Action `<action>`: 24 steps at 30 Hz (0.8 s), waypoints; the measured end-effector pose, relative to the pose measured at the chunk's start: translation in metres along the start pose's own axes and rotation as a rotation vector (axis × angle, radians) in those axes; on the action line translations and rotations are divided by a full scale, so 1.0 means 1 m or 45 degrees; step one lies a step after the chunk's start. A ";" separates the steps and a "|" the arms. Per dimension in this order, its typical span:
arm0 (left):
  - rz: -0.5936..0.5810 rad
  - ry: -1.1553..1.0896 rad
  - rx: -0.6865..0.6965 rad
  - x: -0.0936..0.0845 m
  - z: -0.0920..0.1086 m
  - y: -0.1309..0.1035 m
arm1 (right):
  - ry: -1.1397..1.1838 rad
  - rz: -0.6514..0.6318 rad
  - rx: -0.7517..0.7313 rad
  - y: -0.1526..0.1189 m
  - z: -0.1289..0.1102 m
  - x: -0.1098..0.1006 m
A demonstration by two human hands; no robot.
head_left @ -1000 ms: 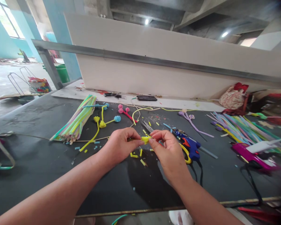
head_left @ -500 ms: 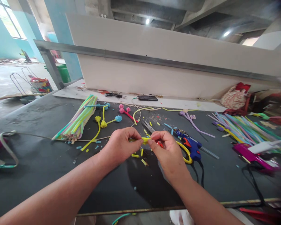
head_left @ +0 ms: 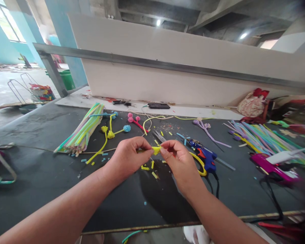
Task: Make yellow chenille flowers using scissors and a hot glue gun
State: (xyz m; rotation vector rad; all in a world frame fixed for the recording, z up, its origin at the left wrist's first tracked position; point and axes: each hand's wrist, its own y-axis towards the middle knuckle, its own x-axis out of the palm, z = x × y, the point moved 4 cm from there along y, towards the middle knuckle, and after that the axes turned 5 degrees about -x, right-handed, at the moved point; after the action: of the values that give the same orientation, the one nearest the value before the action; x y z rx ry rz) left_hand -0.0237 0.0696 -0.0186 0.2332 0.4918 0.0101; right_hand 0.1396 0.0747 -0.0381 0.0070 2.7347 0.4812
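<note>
Far left of the fingers, a bundle of soft rods (head_left: 81, 132) lies on the table (head_left: 40, 166), well apart from both hands. Nearer, but left of the fingers, lies a yellow stem (head_left: 96, 156); a sideways sweep of the left wrist could drag it. The left hand (head_left: 127, 156) pinches the left end of a short yellow piece (head_left: 156, 150) between thumb and index finger. This piece is held above the table, between the two sets of fingertips; uneven pulling could twist or tear it, and a loose pinch could let it drop among the yellow scraps (head_left: 152, 165) below, where matching color would hide it. Beyond the fingertips lie the scissors (head_left: 159, 136); reaching forward without looking could bring skin against the blades. The right hand (head_left: 179, 162) pinches the right end. Right of its fingers rests the glue gun (head_left: 209, 161); if hot, it could burn a straying hand, and a snagged cord (head_left: 217, 186) could shift it.
</note>
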 end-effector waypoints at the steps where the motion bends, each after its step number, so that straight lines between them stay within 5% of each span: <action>1: -0.006 0.002 -0.005 0.000 0.000 0.000 | -0.013 -0.005 0.005 0.000 0.001 0.001; 7: -0.064 -0.172 -0.130 0.001 -0.006 0.004 | -0.028 -0.021 -0.070 0.000 -0.003 -0.001; 14: -0.275 -0.603 -0.327 0.004 -0.014 0.006 | -0.363 -0.117 -0.762 -0.001 -0.032 -0.011; 24: -0.478 -0.781 -0.437 0.009 -0.015 0.004 | -0.466 -0.110 -0.880 -0.001 -0.035 -0.012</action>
State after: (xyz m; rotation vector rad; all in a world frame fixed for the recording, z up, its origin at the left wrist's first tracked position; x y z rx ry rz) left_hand -0.0223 0.0778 -0.0346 -0.1970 -0.0875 -0.3325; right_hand 0.1383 0.0619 -0.0038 -0.1796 2.0868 1.2325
